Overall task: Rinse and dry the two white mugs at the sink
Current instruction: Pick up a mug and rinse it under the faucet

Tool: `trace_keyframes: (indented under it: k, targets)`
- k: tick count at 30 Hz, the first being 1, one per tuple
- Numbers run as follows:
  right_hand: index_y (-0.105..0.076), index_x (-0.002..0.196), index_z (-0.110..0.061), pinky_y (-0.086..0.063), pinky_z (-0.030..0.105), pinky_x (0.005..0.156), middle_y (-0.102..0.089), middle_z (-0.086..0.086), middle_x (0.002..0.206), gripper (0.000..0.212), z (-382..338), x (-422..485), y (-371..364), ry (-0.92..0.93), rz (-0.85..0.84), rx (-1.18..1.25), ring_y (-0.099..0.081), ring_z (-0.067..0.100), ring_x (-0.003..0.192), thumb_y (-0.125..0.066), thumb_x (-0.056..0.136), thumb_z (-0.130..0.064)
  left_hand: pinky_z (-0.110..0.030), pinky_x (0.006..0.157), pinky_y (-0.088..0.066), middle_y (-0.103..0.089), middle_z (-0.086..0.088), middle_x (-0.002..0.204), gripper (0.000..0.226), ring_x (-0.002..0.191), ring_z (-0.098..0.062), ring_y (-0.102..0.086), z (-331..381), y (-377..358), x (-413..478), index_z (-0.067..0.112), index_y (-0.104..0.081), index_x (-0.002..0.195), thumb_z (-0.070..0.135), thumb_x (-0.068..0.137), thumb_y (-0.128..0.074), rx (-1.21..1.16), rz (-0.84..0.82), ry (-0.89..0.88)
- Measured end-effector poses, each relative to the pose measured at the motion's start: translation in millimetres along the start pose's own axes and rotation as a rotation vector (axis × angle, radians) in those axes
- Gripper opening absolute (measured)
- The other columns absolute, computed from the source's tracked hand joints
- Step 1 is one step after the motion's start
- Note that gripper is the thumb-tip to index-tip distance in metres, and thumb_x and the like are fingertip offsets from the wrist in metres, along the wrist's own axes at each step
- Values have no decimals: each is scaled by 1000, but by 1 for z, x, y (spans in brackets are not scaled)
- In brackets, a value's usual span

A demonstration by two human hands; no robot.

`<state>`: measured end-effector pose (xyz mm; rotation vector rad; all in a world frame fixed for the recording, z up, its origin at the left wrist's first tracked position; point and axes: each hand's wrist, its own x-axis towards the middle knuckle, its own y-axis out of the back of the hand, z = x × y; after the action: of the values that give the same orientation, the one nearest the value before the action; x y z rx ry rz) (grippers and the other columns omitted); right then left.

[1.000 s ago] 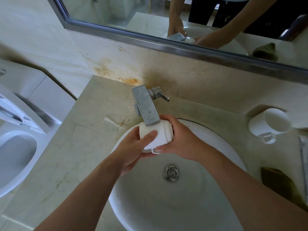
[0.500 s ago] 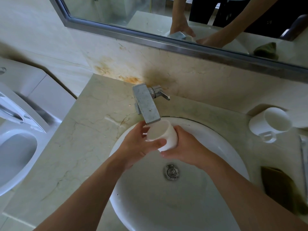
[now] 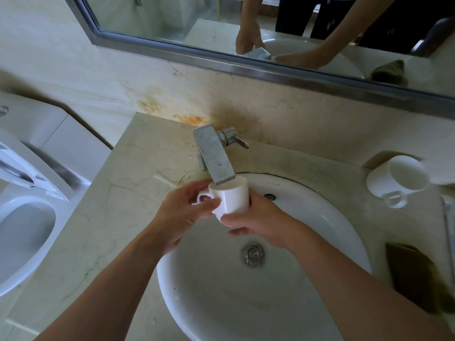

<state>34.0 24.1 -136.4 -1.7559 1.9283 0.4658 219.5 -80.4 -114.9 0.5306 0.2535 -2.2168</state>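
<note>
A white mug [image 3: 232, 199] stands nearly upright over the white basin [image 3: 320, 217], its mouth just under the spout of the steel faucet [image 3: 215, 158]. My left hand [image 3: 182, 215] grips it at the handle, with fingers through the loop. My right hand [image 3: 258, 222] holds the mug's base and far side. No water stream is visible. The second white mug [image 3: 396, 180] lies on its side on the counter at the right, mouth toward me, handle down.
A dark olive cloth [image 3: 416, 276] lies on the marble counter [image 3: 128, 205] at the right of the basin. The drain [image 3: 253, 254] sits mid-basin. A toilet [image 3: 22, 217] stands to the left. The mirror [image 3: 270, 25] runs along the wall above.
The mug was lying sideways between both hands; it has turned upright with its mouth under the spout. My left hand has shifted to the handle, my right to the base.
</note>
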Motion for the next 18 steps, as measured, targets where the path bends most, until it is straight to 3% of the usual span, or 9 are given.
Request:
trace_keyframes:
  k: [7,10,14,18]
  targets:
    - [-64,136,-21,-63,45,98,-78,8,123,46,-10,-2,-1,-109,-103,-21,-78,33,107,-78,93,-29,-26,74,-58,-81,-3,112,32,96,-20,-77,2,6,-3,18,-75,128,18,96,-75,67,95,78]
    - [-68,130,-16,-63,37,89,-78,11,118,36,-12,-5,1,-163,-159,25,-76,30,95,-72,98,-33,-27,70,-58,-82,-4,102,18,84,-15,-77,3,3,-5,19,-78,115,18,98,-73,74,119,97]
    - [-68,126,-2,-61,35,78,-77,14,103,52,-12,-9,3,-237,-158,84,-75,26,84,-64,101,-47,-27,66,-55,-83,-6,97,17,77,-11,-73,4,0,-2,13,-81,110,20,100,-69,48,122,129]
    - [-67,125,3,-60,33,71,-76,15,91,71,-22,-11,5,-358,-159,127,-74,23,73,-59,98,-62,-24,66,-58,-81,-12,101,20,81,-19,-72,4,-4,0,6,-81,105,20,102,-67,-29,93,206]
